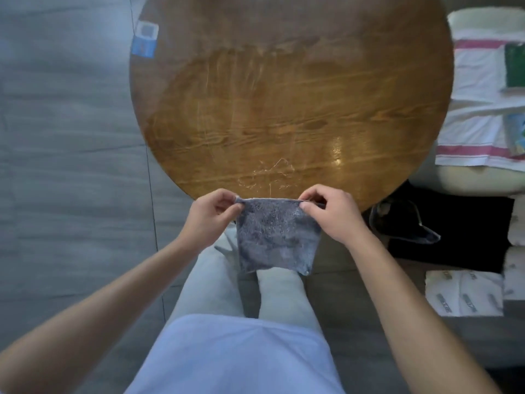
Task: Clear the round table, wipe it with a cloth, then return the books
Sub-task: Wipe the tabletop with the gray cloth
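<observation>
Grey floor tiles surround the round table [284,81], whose wooden top fills the far half of the view and shows faint streaks that look like wiping marks.

At its near edge the cloth [277,234], grey and fluffy, hangs in the air, stretched by its top corners. The left hand [211,216] pinches the left corner and the right hand [331,213] pinches the right corner, thumbs against curled fingers. The cloth's top edge runs left to right, parallel to the near rim, and the rest drapes down toward the person's legs, off the tabletop. Both hands are about equally close to the wood, just at the rim, so the cloth needs only a short move forward and down to lie on the surface, or a fold between the hands first; I cannot tell which is meant.

To the right, on a pale seat draped with a white towel [477,115] with pink stripes, lie a green book [514,66] and another book [515,135] nearer; they look set aside for return. A blue-and-white item [145,38] sits by the far left rim, whether on the floor or the table I cannot tell.
</observation>
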